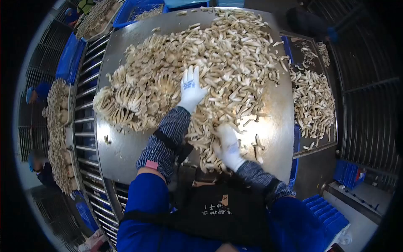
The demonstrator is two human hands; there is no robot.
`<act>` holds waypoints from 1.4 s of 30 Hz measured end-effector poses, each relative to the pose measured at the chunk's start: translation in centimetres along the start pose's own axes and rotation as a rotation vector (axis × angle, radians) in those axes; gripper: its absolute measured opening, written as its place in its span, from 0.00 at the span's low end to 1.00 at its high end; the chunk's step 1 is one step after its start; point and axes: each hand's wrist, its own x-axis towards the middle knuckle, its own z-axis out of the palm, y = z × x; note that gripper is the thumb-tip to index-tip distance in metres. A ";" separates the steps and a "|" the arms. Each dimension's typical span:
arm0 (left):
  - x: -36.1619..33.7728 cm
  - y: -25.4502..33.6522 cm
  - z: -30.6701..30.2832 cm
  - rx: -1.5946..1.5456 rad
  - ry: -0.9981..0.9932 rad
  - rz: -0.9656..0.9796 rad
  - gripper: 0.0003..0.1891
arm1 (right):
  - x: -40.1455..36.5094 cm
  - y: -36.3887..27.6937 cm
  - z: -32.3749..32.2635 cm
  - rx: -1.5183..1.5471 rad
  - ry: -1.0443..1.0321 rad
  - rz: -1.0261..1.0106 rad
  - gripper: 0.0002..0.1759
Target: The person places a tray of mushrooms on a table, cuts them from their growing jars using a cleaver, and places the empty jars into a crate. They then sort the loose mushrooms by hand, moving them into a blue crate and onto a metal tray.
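Observation:
My left hand [192, 90], in a white glove with blue print, lies on the mushroom pile with its fingers stretched out. Beneath and around it are whole mushroom clusters [147, 88] to the left and loose single mushrooms [235, 54] to the right. My right hand [230, 149], also white-gloved, is at the near edge of the loose mushrooms. Motion smears its fingers, so I cannot see whether they hold anything. The mushrooms have pale stems and grey-brown caps. All of them lie on a metal table [277, 138].
A roller conveyor [86, 119] runs along the left, with mushroom-filled trays [58, 134] and other people beyond it. On the right, a lower side table [323, 145] bears more loose mushrooms. A blue crate [126, 14] stands at the far left corner; stacked blue crates [325, 216] are at lower right.

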 end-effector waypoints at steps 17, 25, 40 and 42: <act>1.3 -5.9 -1.8 -0.761 -0.158 -0.355 0.18 | 8.1 6.0 4.0 0.899 -0.371 0.687 0.33; -14.6 6.4 -4.7 -1.364 -0.336 -0.830 0.23 | 5.0 -1.8 -0.6 0.951 -0.417 0.640 0.45; -24.1 6.1 -5.5 -1.424 -0.374 -0.764 0.05 | -2.5 -2.2 -3.6 0.941 -0.327 0.706 0.17; -24.7 5.2 -4.8 -1.466 -0.363 -0.753 0.05 | -3.5 1.3 1.4 0.883 -0.155 0.652 0.13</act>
